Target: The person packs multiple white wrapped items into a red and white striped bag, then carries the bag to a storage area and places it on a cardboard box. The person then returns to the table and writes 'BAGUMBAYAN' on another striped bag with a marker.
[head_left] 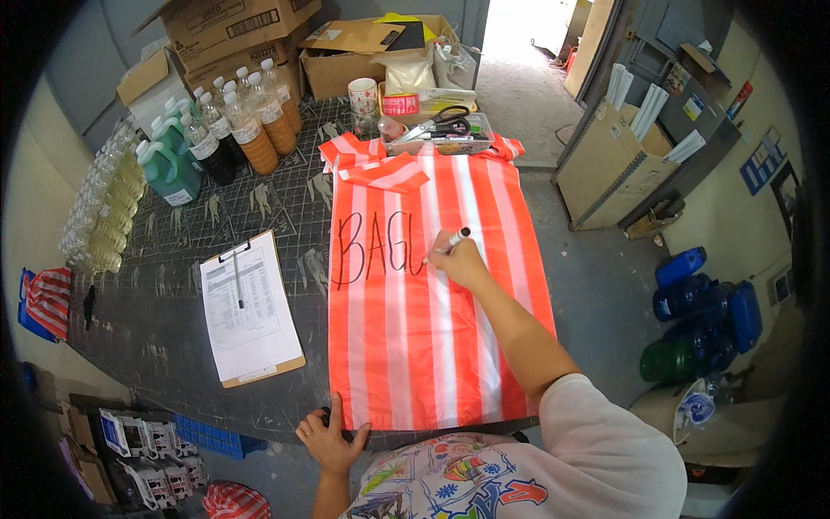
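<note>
A red, pink and white striped plastic bag (380,363) lies flat on the dark table, its handles toward the far side. Large black handwritten letters (378,248) run across its upper part. My right hand (456,261) is closed round a marker (462,235) with a white barrel and dark end, its tip side at the last letter stroke. At the bag's near left corner rests my left hand (332,441), thumb and index finger spread against the edge. A small black marker cap (326,416) appears tucked between its fingers. Left of the bag lies a clipboard (251,307) with printed sheets and a pen.
Bottles of orange and dark liquid (251,138) and green jugs (169,169) stand far left, beside clear bottles (108,203). Beyond the bag sits a plastic tray (471,143) with scissors (437,121). Cardboard boxes (333,73) are behind. Blue containers (692,298) stand on the right floor.
</note>
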Demonstrator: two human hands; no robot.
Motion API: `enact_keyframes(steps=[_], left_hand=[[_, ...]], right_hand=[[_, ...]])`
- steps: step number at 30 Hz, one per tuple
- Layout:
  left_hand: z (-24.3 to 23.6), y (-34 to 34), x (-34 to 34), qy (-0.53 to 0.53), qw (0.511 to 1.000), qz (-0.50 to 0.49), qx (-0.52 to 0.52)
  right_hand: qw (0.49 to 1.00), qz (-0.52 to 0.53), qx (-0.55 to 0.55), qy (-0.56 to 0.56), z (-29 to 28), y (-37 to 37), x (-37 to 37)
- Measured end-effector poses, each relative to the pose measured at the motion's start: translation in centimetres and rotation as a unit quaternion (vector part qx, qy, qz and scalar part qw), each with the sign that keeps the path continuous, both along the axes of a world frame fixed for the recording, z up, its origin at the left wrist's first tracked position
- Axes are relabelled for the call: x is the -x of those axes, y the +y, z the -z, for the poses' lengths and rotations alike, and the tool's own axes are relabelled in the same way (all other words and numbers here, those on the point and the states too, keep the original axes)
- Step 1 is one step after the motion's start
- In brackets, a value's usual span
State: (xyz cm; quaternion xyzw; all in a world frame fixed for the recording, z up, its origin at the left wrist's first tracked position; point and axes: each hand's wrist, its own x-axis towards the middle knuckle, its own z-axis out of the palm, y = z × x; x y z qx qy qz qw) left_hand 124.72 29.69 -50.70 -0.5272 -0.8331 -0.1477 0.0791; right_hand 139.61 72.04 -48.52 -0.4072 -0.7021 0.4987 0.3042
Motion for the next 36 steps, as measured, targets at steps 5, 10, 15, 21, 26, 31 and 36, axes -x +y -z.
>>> enact_keyframes(steps=[5,10,15,21,26,31,36], left_hand=[[0.3,-0.1,-0.2,-0.002,1.0,-0.009,0.0],[0.4,-0.1,-0.2,-0.002,1.0,-0.012,0.007],[0.3,0.0,-0.1,0.0,1.0,-0.007,0.0],[0.1,0.2,-0.2,0.001,1.0,-0.007,0.005],[0.0,0.2,-0.3,-0.005,1.0,-0.008,0.01],[-0.1,0.0,-0.1,-0.003,1.0,0.0,0.016],[0.0,-0.1,-0.1,-0.007,1.0,-0.002,0.024]], right_hand=[[0.996,0.061,-0.045,0.044,1.0,5.4,2.1],[0.992,0.11,-0.06,0.026,2.3,8.8,3.6],[0.994,0.066,-0.08,0.032,2.5,7.8,2.7],[1.0,0.009,-0.021,0.004,1.7,1.9,-0.8],[0.998,-0.021,0.045,0.04,1.1,0.1,-2.0],[0.987,0.077,-0.001,0.138,0.8,5.4,0.2],[0.99,0.105,-0.065,0.068,1.1,9.1,1.6]])
